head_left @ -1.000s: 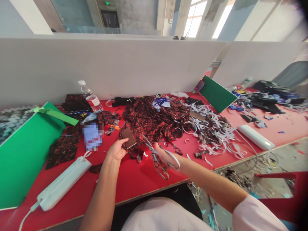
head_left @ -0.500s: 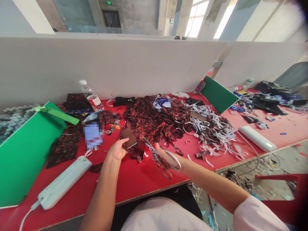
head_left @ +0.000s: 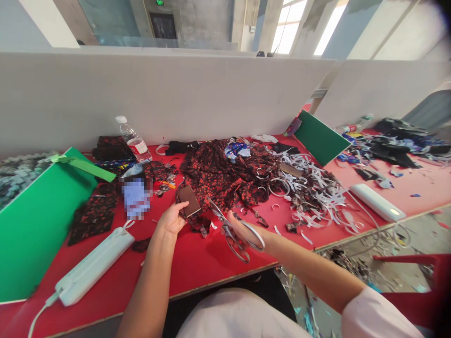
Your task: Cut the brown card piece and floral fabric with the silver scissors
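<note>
On the red worktop, a white bar lies left of the left hand. That hand pinches a brown card with dark floral cloth hanging under it. Just right, the right hand grips scissors, fingers through the loops, blades nearly closed, pointing toward the card. White strips lie farther right.

Both bare forearms outstretched, left hand pinched closed, right hand fingers curled in grip.
</note>
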{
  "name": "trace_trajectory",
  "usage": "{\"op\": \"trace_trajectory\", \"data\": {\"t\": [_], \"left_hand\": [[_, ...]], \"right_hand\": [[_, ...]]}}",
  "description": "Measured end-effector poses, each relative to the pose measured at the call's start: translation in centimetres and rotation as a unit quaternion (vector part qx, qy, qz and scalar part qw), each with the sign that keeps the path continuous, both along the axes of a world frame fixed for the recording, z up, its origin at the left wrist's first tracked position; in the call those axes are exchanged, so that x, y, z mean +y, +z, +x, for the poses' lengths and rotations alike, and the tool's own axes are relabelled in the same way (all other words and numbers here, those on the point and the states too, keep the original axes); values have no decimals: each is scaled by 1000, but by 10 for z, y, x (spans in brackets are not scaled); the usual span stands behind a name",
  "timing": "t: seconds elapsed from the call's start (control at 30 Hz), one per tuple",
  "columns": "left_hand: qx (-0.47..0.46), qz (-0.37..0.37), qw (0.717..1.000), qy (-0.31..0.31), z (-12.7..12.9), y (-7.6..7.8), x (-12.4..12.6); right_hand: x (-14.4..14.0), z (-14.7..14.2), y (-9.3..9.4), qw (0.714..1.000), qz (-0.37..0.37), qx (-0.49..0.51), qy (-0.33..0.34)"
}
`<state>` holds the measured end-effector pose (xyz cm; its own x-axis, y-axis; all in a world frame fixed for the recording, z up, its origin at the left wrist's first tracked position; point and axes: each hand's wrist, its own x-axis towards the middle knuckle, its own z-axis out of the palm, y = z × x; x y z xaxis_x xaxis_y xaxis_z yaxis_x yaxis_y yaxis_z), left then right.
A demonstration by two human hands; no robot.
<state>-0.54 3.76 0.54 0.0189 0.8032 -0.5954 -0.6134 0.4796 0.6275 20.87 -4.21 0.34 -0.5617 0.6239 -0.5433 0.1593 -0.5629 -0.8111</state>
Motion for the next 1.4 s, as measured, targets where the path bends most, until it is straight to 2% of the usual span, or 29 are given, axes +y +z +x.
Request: {"op": "trace_trajectory", "data": {"t": [0.13,0.3,0.7,0.93,1.23,1.4], "left_hand": [[-1,2,1000,-4,-1,-1,0],[-5,1,1000,-10,-2,-1,0],[-12,-3,1000,-3,-2,-1,0],[-14,-5,1000,11,0,3,-1],[-9,4,1000,16,3,7,-3],[-4,16,1000,12,4,7,-4]], "right_hand": [[0,0,-3,1000,-7,-2,2],[-1,0,-6,999,1,11,-31],[-1,-2,-10,1000,-19,3,-24],[-6,-6,3,995,41,-60,-75],[4,-8,-1,996,-49,21,-67],[8,-5,-5,998,-32,25,-42]]}}
